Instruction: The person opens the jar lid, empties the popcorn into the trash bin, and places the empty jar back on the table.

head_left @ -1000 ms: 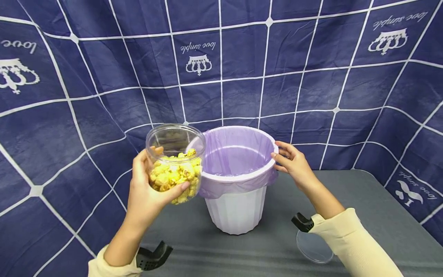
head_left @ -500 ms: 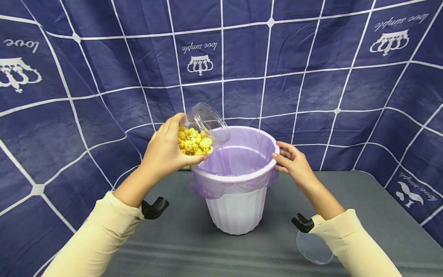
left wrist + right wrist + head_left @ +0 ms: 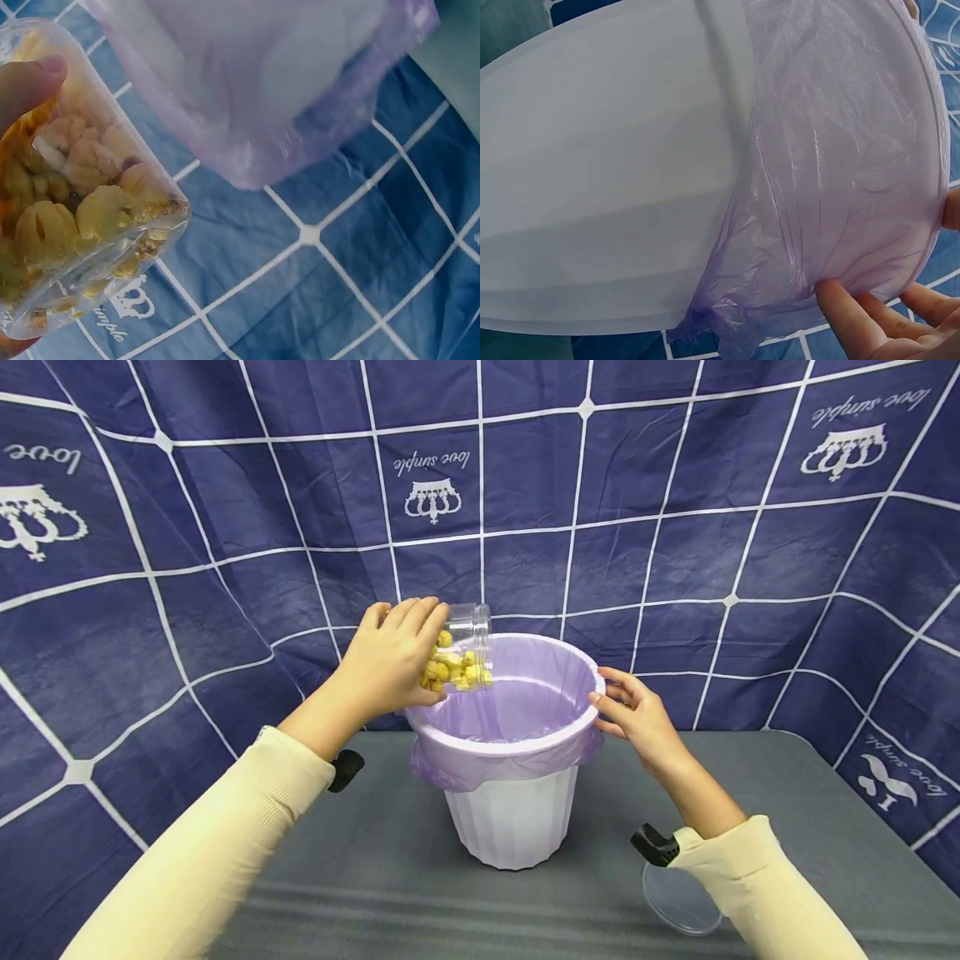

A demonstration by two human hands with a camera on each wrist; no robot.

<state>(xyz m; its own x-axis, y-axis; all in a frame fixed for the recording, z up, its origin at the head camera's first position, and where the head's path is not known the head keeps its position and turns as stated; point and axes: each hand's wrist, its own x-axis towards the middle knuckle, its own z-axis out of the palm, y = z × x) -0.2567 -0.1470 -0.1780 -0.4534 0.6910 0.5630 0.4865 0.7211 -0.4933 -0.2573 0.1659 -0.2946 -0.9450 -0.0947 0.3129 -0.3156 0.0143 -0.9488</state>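
My left hand [image 3: 393,660] grips a clear plastic jar [image 3: 480,627], tipped onto its side with its mouth over the left rim of a white trash bin [image 3: 510,827]. Yellow popcorn [image 3: 453,670] lies along the jar's lower side, some of it at the mouth. The left wrist view shows the jar's base [image 3: 97,277] with popcorn behind it. A thin purple bag [image 3: 502,768] lines the bin and folds down outside its rim. My right hand [image 3: 637,718] holds the bin's right rim, with fingertips pressing the bag [image 3: 840,150] outside and another digit at the edge.
A clear round lid [image 3: 681,900] lies on the grey tabletop [image 3: 585,893], partly behind the right sleeve. Dark blue cloth [image 3: 525,460] with white lines hangs behind and along both sides. Black wrist devices [image 3: 654,845] sit at both cuffs.
My left hand has lifted the jar, moved it right and tilted it from nearly upright onto its side. Popcorn has shifted toward its mouth. The right hand and the bin have stayed put.
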